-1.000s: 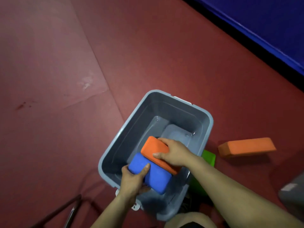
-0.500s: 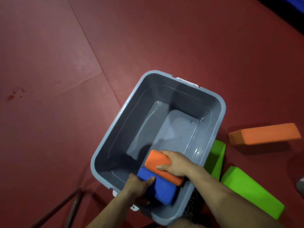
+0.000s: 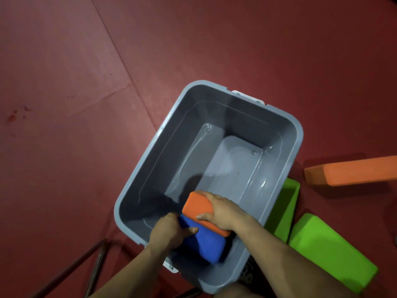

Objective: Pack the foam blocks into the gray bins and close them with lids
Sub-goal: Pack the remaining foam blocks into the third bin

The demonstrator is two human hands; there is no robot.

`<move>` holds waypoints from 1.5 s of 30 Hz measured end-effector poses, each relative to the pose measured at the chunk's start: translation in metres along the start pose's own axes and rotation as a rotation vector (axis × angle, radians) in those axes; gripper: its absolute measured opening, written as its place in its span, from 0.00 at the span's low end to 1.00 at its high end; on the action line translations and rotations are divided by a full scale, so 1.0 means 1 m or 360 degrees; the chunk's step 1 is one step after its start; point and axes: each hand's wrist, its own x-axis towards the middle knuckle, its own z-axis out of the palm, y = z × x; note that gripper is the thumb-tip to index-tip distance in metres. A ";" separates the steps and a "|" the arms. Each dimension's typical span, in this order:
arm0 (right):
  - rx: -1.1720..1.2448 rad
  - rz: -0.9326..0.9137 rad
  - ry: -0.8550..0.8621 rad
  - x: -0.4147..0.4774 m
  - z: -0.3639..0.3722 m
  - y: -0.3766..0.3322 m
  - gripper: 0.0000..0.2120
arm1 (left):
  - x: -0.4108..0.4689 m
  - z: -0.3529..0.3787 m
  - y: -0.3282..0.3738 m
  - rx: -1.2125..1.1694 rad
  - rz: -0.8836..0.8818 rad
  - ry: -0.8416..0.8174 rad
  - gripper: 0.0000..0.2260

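Right hand (image 3: 221, 211) gripped the orange foam block (image 3: 198, 206) across its top face, thumb on the near long edge and fingers curled over the far edge. Left hand (image 3: 169, 232) gripped the blue foam block (image 3: 206, 244) at its left end, thumb lying on the block's top face.

Both held blocks were inside the gray bin (image 3: 146, 168), at its near end. The orange foam block lay tilted across the top of the blue foam block, touching it. Could not tell whether the blue one touched the bin floor. The bin was open-topped, with bare gray floor showing beyond the blocks. A white latch (image 3: 247, 96) sat on the far rim.

Both forearms entered from the bottom edge and reached down over the near rim, palms facing down.

Outside the bin, on the red floor (image 3: 86, 104): a green block (image 3: 283, 211) stood on edge against the right wall; a second green block (image 3: 330, 254) lay just beside it; a second orange block (image 3: 352, 174) lay further right, apart from the bin.
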 end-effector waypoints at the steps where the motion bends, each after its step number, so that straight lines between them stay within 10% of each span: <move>1: -0.0020 0.0029 0.0002 0.000 0.000 -0.001 0.42 | -0.002 -0.001 0.002 -0.0024 0.0021 0.0029 0.31; 10: -0.0191 0.0238 0.0218 -0.031 -0.002 -0.008 0.54 | -0.022 -0.023 0.027 0.0113 0.0112 0.0081 0.30; 16: -0.0191 0.0144 0.0489 -0.074 -0.025 -0.006 0.50 | -0.058 -0.038 0.058 0.0160 0.0276 0.0270 0.47; 31: 0.0032 0.0417 0.1289 -0.253 -0.059 0.079 0.38 | -0.193 -0.022 0.219 0.0285 0.1189 0.0421 0.43; 45: 0.0316 0.0747 0.1167 -0.246 -0.023 0.232 0.39 | -0.123 0.109 0.292 0.0747 0.1031 0.0105 0.46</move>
